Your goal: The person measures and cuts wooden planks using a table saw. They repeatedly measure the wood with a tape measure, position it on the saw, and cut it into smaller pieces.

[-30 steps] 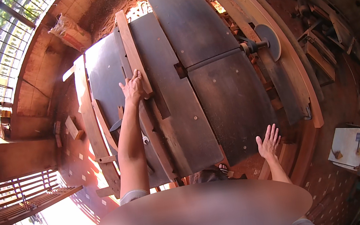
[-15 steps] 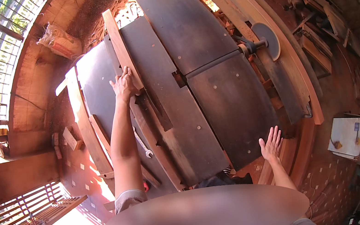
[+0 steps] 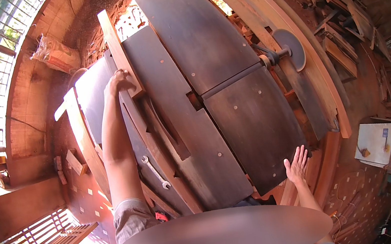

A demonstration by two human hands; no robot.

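My left hand (image 3: 117, 81) reaches far over the grey metal machine table (image 3: 169, 83), its bent fingers closed over the edge of a long wooden plank (image 3: 118, 50). The hand partly hides the plank's left side near its lower end. Beneath and nearer to me run a dark wooden strip (image 3: 155, 140) and a curved wooden piece (image 3: 166, 129). An open-ended wrench (image 3: 155, 172) lies left of the strip. At the table's near right corner my right hand (image 3: 297, 165) is held out flat, fingers apart, with nothing in it.
A round disc (image 3: 290, 50) on a shaft stands at the table's right side, next to long boards (image 3: 321, 68). Stacked lumber (image 3: 346, 49) lies at the far right. A wooden bench (image 3: 51, 239) stands at left, and a sack (image 3: 55, 54) rests by the wall.
My left hand and the plank have shifted away from me and slightly left over the table. The right hand stays open near the corner. The whole view has tilted a little.
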